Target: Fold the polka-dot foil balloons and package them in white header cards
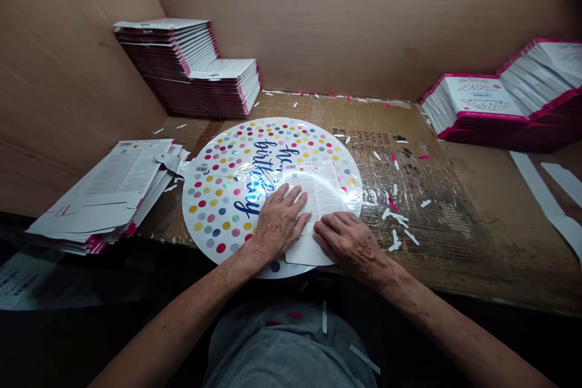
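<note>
A flat round foil balloon (pixel 218 185) with coloured dots and blue "birthday" lettering lies on the cardboard-covered table. On its right part rests a white printed card (pixel 321 185) with a barcode and small text, its plain lower section (pixel 300 253) towards me. My left hand (pixel 280 215) lies on the card's left side and the balloon, palm down, fingers stretched out. At the card's right edge, my right hand (pixel 348 242) has its fingers curled together and pressed on the card; its fingertips are partly hidden. The balloon's tail (pixel 170 162) points left.
A pile of printed cards (pixel 109 182) lies at the left. Stacks of folded cards stand at the back left (pixel 222 70) and back right (pixel 486 97). Paper scraps (pixel 395 218) litter the table's right half, with white strips (pixel 541 188) farther right. Cardboard walls (pixel 341 24) enclose the table.
</note>
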The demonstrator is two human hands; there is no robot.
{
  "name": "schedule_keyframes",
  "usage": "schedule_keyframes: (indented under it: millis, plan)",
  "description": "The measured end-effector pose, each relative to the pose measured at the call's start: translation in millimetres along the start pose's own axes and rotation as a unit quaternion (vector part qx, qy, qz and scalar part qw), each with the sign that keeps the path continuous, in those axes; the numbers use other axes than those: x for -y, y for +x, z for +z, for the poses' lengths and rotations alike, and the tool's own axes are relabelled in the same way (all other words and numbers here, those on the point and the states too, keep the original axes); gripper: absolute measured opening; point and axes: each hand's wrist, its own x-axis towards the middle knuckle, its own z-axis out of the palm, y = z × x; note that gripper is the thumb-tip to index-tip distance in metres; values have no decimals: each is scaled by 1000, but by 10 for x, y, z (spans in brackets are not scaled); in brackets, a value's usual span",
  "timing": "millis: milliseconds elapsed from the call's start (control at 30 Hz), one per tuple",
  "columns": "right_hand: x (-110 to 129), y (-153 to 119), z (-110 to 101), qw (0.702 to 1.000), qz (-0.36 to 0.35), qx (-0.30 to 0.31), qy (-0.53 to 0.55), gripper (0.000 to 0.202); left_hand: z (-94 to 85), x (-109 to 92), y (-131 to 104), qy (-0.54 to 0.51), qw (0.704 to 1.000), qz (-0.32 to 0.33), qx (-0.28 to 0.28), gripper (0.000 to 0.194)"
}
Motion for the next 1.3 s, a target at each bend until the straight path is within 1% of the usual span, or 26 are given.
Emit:
schedule_keyframes:
  millis: [133, 200, 300, 367, 467, 700, 767, 900, 1000, 1067, 1200, 1300]
  plan:
    - [-21, 81, 20, 1000, -9, 27, -11, 23, -1, 6, 16, -4, 1000, -1, 1, 37]
    - [-26, 47, 21, 1000, 13, 20, 2, 25, -3, 1, 8, -4, 1000, -2, 2, 37]
    - [-1, -58, 12, 999, 33, -12, 39, 22, -11, -19, -27, -5, 1000, 6, 1, 38]
    - [37, -116, 4, 998, 23, -19, 52, 20, -15, -37, -56, -5, 1000, 7, 3, 38]
    - [97, -137, -10, 999, 5, -10, 50, 19, -9, -64, -92, -2, 1000, -2, 4, 40]
    - [143, 26, 20, 1000, -12, 17, 0, 20, 36, -69, -127, 4, 1000, -5, -1, 40]
    - [144, 43, 9, 999, -22, 24, 0, 22, 37, -61, -120, 5, 1000, -2, -3, 40]
    - [127, -78, -88, 998, -29, 46, 43, 28, 17, -64, -94, 7, 1000, 2, 4, 41]
    - [127, -196, -146, 997, 12, -1, 81, 24, 1, -83, -87, 6, 1000, 6, -4, 39]
    - [158, -210, -137, 995, 31, -28, 86, 18, 4, -88, -96, -2, 1000, 15, -16, 37]
    - [263, -112, -45, 997, 34, -21, 64, 15, 38, -56, -128, -18, 999, 33, -32, 36]
    - [296, -53, -2, 999, 15, -14, 42, 16, 61, -20, -142, -25, 999, 33, -32, 36]
